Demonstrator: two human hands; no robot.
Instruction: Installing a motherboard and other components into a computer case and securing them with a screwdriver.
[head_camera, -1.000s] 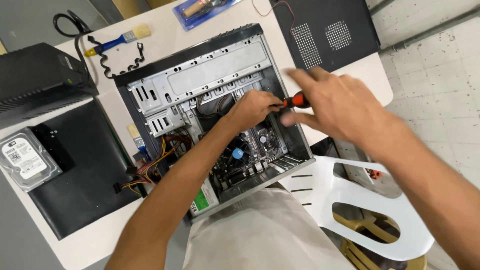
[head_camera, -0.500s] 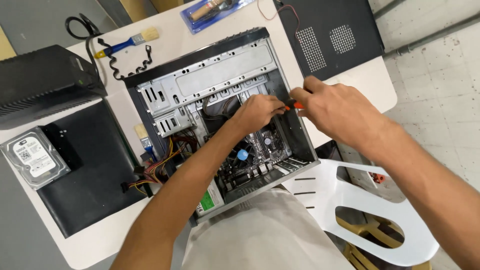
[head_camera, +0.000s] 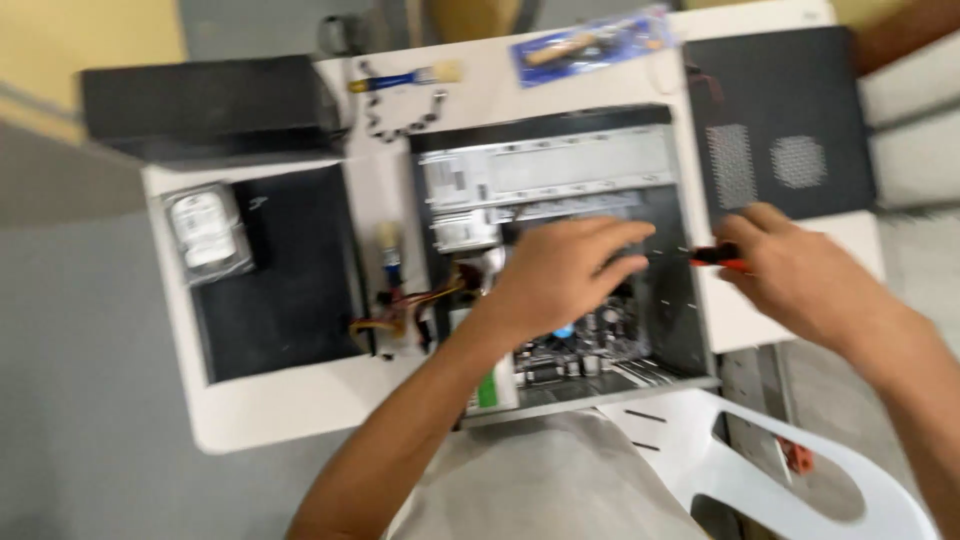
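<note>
Hands over an opened desktop case: hazards and appearance

Risk first, judged from the layout. Computer case (head_camera: 560, 250) lies on its side on the white table (head_camera: 300, 420) with its side panel off, so the circuit board (head_camera: 590, 335) and loose red and yellow wires (head_camera: 400, 305) are exposed. Left hand (head_camera: 560, 275) hovers over the board with its fingers spread and slightly curled, holding nothing; a brush against the wiring or board parts could unseat a connector. Right hand (head_camera: 800, 280) is closed around a screwdriver (head_camera: 722, 257) with a black and orange handle, at the case's right wall; a slip of the tip could scratch the board, and a freed screw could drop out of sight among the parts. Motion blur hides the tip itself.

Case: a black-framed box with bare grey metal drive bays along its far side and a green-edged board near the front. Smaller items nearby: a hard drive (head_camera: 205, 230) resting on a black panel (head_camera: 290, 290), and a blue-handled brush (head_camera: 405, 77) at the table's far edge.
</note>
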